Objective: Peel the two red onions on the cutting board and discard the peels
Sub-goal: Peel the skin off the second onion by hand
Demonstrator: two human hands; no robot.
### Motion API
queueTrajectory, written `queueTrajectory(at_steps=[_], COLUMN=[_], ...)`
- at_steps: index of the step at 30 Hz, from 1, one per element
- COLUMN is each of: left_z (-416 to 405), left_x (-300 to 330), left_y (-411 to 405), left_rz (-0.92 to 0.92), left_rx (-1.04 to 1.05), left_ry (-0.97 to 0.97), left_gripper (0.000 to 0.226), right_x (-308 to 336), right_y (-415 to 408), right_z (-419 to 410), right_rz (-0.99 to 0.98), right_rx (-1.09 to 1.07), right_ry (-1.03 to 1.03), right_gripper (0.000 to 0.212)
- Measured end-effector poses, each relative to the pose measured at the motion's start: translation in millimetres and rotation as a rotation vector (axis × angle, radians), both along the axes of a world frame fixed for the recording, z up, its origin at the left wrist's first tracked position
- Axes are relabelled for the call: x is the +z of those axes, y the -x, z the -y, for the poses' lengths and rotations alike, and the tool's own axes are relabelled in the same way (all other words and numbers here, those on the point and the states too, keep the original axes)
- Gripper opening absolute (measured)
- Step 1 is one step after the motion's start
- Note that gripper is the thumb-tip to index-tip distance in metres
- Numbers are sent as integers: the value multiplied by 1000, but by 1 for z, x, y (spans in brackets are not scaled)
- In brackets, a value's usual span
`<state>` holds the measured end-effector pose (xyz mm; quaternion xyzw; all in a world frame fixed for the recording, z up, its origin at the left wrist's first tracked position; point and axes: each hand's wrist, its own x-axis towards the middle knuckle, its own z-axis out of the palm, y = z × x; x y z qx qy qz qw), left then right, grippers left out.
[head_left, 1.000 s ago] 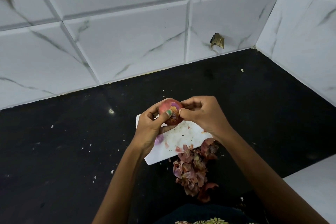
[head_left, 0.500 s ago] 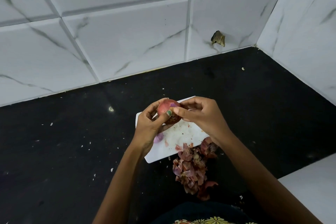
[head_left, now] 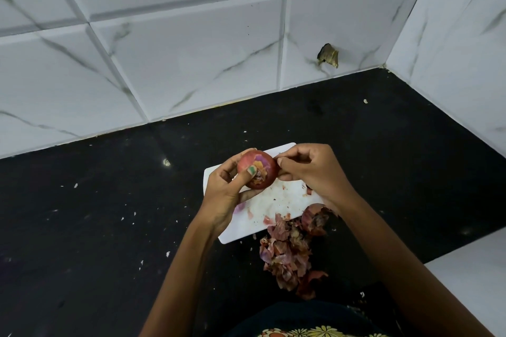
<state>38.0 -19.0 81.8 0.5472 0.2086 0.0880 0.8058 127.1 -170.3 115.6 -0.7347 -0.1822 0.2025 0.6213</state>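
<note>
A red onion (head_left: 260,165), partly stripped with torn patches of skin, is held above the white cutting board (head_left: 273,205). My left hand (head_left: 227,194) grips it from the left, thumb across its front. My right hand (head_left: 312,169) sits at the onion's right side with thumb and fingertips pinched at its skin. A heap of red onion peels (head_left: 287,254) lies on the black counter at the board's near right edge. A rounded piece of red skin, or a second onion (head_left: 315,219), lies beside my right wrist, partly hidden.
The black counter (head_left: 95,213) is speckled with small white crumbs. White marble-look tiled walls (head_left: 191,49) close off the back and right. A chipped hole (head_left: 328,55) marks the back wall. A white surface (head_left: 471,282) lies at the near right.
The onion has been turned a little in my left hand. My right fingertips have shifted from its top front to its right edge. The view has drifted slightly.
</note>
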Motion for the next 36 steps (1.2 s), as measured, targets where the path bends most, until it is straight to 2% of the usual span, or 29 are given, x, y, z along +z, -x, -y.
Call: queueTrajectory(at_steps=[5, 10, 13, 18, 21, 26, 28, 31, 33, 36], left_z=[1, 3, 3, 3, 4, 5, 5, 6, 6, 5], left_x=[2, 0, 1, 0, 1, 3, 2, -1, -2, -4], left_y=[-2, -1, -1, 0, 0, 1, 1, 0, -1, -1], left_rz=[-15, 2, 4, -5, -9, -13, -34, -72, -89, -91], left_rx=[42, 44, 49, 36, 26, 22, 22, 10, 0, -10], left_ry=[33, -19, -5, -17, 44, 117, 123, 110, 90, 80], left_gripper=[40, 52, 48, 27, 26, 39, 29, 19, 19, 21], right_x=[-1, -5, -9, -15, -26, -59, -68, -73, -63, -30], right_y=[3, 12, 13, 9, 3, -2, 1, 3, 1, -1], right_z=[-2, -6, -10, -15, -16, -9, -4, 4, 4, 0], right_rz=[99, 321, 395, 230, 129, 43, 58, 163, 213, 141], right_rx=[-9, -6, -44, -84, -148, -137, -24, 243, 249, 85], right_ry=[41, 71, 73, 49, 94, 294, 425, 687, 657, 319], right_gripper=[27, 18, 7, 4, 3, 6, 10, 32, 33, 19])
